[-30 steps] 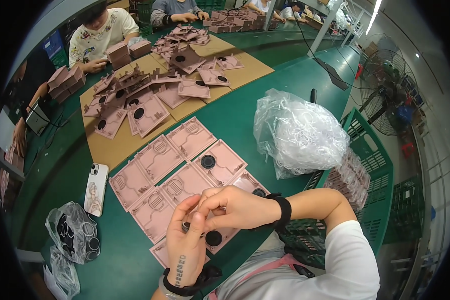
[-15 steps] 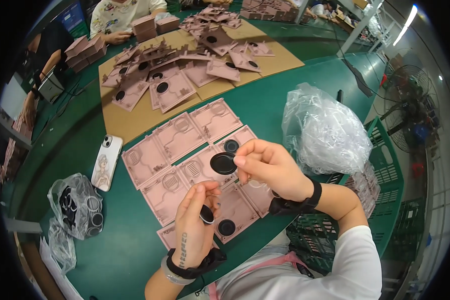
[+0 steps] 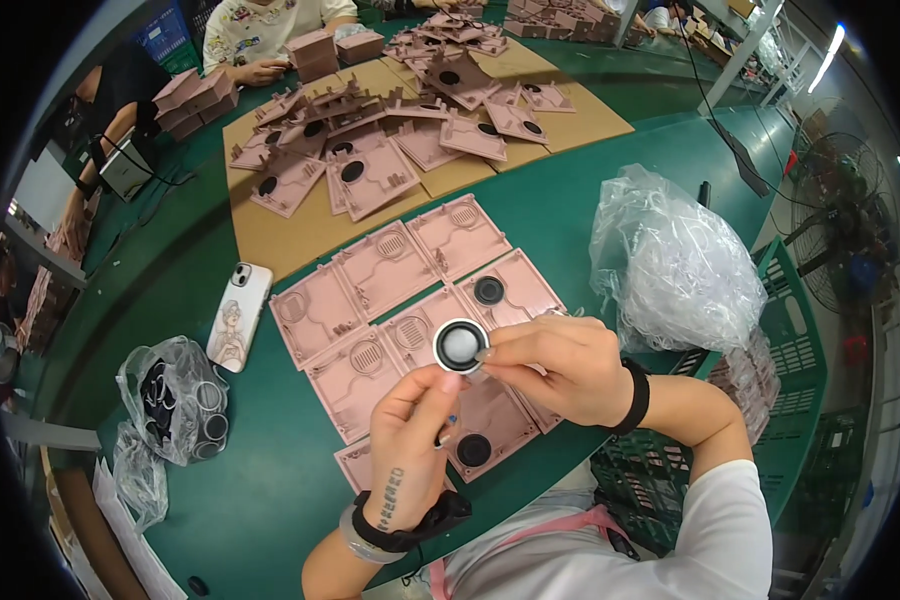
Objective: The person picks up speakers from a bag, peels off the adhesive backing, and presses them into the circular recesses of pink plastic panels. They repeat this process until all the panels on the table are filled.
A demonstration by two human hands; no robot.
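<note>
Neighbouring a fan (image 3: 836,215), a green table (image 3: 550,200) bears panels (image 3: 355,400).

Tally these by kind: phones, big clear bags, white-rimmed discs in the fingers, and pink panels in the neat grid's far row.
Phone: 1
Big clear bag: 1
White-rimmed disc: 1
Far-row pink panels: 3
Total: 6

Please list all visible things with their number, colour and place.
Table: one, green, centre
Round part: one, black and white, centre
Laid-out panels: several, pink, on table
Cardboard: some, brown, behind
Piled panels: many, pink, on cardboard
Stacked casings: several, pink, far side
Phone: one, white case, left
Small bag: at least one, clear, left
Large bag: one, clear, right
Crate: at least one, green, right
Fan: one, dark, right
Other people: several, mixed clothing, back
Left hand: one, bare, touching round part
Right hand: one, bare, touching round part
</note>
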